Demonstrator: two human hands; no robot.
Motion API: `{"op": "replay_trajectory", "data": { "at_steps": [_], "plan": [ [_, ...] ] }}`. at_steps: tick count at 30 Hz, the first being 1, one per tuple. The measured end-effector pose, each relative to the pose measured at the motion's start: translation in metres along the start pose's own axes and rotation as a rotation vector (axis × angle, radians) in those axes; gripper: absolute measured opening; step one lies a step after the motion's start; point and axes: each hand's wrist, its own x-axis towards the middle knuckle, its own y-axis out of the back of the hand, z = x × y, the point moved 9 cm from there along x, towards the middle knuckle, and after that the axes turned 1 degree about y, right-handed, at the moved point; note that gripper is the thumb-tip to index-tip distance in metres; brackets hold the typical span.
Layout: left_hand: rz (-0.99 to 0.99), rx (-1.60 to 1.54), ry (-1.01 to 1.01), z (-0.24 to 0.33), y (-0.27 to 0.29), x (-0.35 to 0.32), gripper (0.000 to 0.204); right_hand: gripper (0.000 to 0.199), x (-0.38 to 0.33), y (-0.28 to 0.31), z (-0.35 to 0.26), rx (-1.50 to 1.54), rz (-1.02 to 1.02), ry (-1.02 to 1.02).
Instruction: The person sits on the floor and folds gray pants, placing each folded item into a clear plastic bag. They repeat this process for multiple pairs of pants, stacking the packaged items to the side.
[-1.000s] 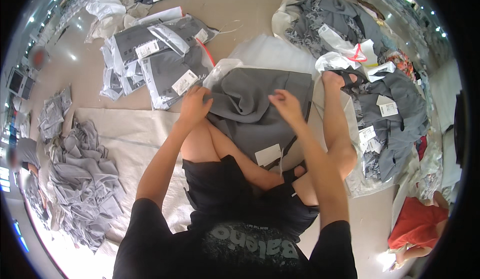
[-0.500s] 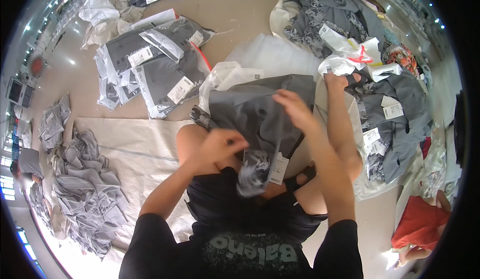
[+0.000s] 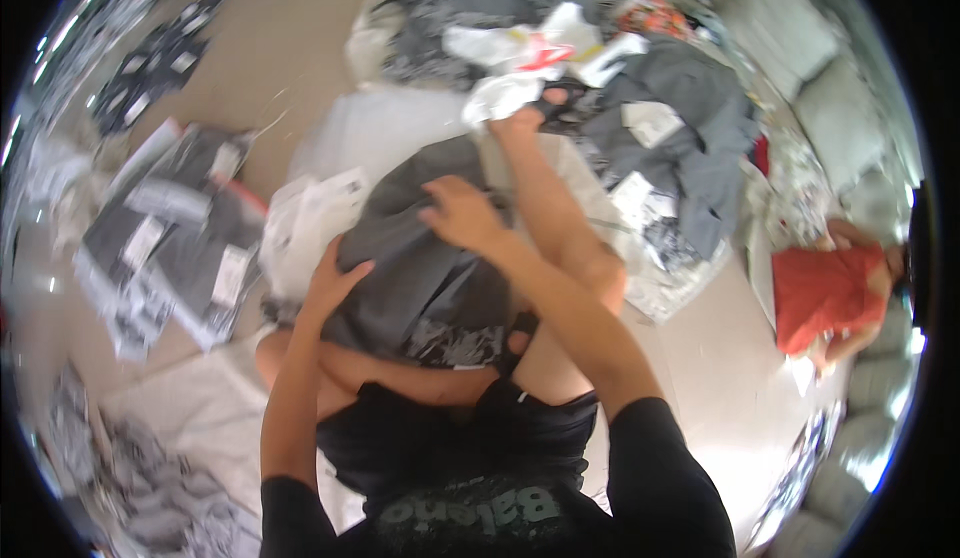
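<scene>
A dark grey garment [image 3: 420, 258] lies across my lap and between my legs, bunched into folds, with a patterned grey-and-white part [image 3: 455, 345] at its near edge. My left hand [image 3: 335, 283] is at the garment's left edge, thumb spread away from the fingers. Over the garment's upper right side is my right hand [image 3: 465, 216], its fingers apart and a little blurred; whether it touches the cloth is hard to tell. A white plastic bag [image 3: 315, 218] sits just left of the garment, beside my left hand.
Bagged dark garments with white tags [image 3: 190, 228] are stacked at the left. Unbagged grey garments [image 3: 675, 138] with tags lie heaped at the right, near a white bag with red marks [image 3: 530, 53]. Crumpled light grey clothes [image 3: 160, 478] are at lower left. Someone in red [image 3: 830, 298] is at far right.
The view has turned to the right. My left hand has gone from the near side to the garment's left edge. The patterned part and tag now lie flatter against my lap.
</scene>
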Motion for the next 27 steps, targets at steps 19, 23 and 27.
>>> {"op": "replay_trajectory", "data": {
  "at_steps": [19, 23, 27],
  "plan": [
    [0.736, 0.271, -0.814, 0.372, 0.291, -0.035, 0.045, 0.04, 0.145, 0.261, -0.176, 0.492, 0.477, 0.459],
    [0.163, 0.557, -0.929, 0.405, 0.259, -0.134, 0.054, 0.039, 0.101, 0.259, -0.211, 0.517, -0.076, 0.414],
    [-0.207, 0.723, -0.922, 0.314, 0.143, -0.176, 0.052, 0.051, -0.005, 0.152, -0.163, 0.336, -0.745, 0.16]
  ]
}}
